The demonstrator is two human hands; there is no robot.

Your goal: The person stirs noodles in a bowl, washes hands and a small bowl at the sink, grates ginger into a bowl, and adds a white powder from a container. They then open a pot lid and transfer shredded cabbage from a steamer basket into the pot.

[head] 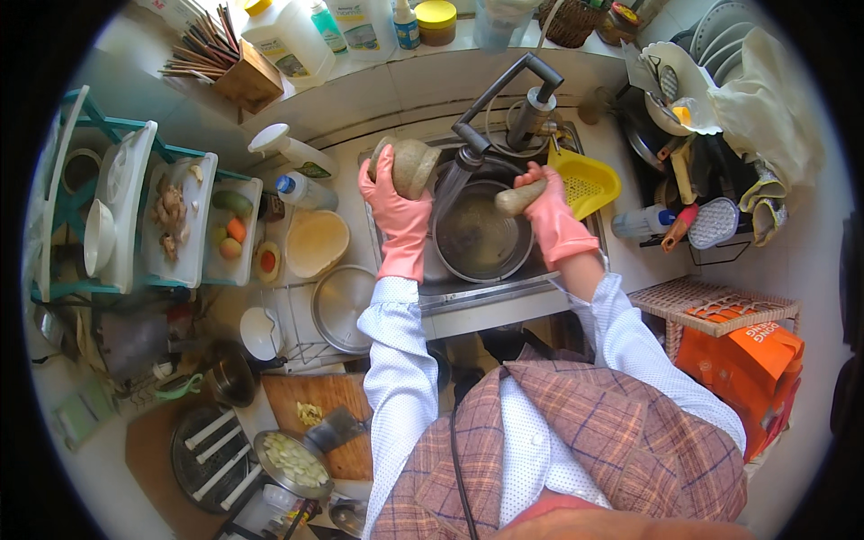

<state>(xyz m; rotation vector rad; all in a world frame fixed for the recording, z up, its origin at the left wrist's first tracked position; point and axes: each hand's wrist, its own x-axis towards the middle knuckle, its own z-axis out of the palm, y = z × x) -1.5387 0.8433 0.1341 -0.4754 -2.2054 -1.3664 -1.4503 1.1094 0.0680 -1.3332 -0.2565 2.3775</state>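
In a pink rubber glove, my left hand [395,209] grips a stone mortar [413,165], tilted on its side at the left of the sink. My right hand [550,212], gloved too, is closed around a stone pestle [518,198] above the right rim of a metal pot [466,260]. Cloudy water [482,233] fills part of that pot, which stands in the sink [459,297]. From the grey faucet [470,158], water streams down between the mortar and the pot. A yellow strainer basket [597,179] sits right of my right hand.
At left are a tiered rack [142,270] of vegetables, a spray bottle [293,152] and a round metal pan [343,307]. A cutting board [283,398] holds a cleaver [337,426]; a bowl of chopped pieces [295,459] is beside it. Utensils and a dish rack [702,239] stand right.
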